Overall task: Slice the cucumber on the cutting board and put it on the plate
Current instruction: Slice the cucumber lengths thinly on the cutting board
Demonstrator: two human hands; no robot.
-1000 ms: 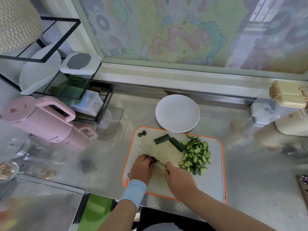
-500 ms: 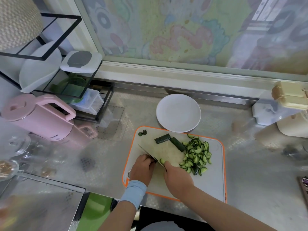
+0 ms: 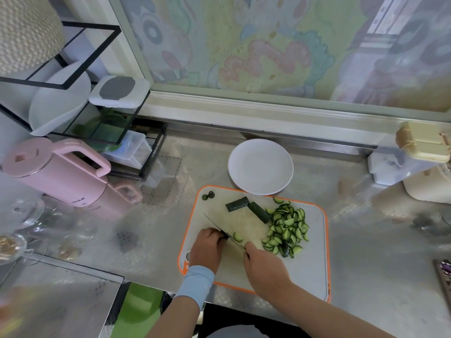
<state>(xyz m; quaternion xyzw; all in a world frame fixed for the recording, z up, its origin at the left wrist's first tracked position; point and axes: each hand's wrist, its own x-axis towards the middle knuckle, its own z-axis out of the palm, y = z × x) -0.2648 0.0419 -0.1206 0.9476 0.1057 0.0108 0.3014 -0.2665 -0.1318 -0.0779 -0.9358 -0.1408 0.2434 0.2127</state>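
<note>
A grey cutting board (image 3: 314,264) with an orange rim lies in front of me. My right hand (image 3: 266,267) grips the handle of a knife (image 3: 219,228) whose blade runs diagonally across the board. Left of the blade, my left hand (image 3: 207,247) holds a mostly hidden cucumber piece (image 3: 223,236) with curled fingers. One fresh slice (image 3: 238,236) lies just right of the blade. A pile of half-moon slices (image 3: 285,228) sits on the board's right. Two uncut cucumber chunks (image 3: 249,207) and two end bits (image 3: 208,195) lie at the far side. The white plate (image 3: 260,166) stands behind the board.
A pink kettle (image 3: 56,172) and a black wire rack (image 3: 102,113) with containers stand at the left. Cream and white containers (image 3: 419,154) stand at the right. Glassware (image 3: 22,213) sits near the left edge of the steel counter.
A new slice has come off and now lies right of the blade. Both hands stay almost in place at the knife.
</note>
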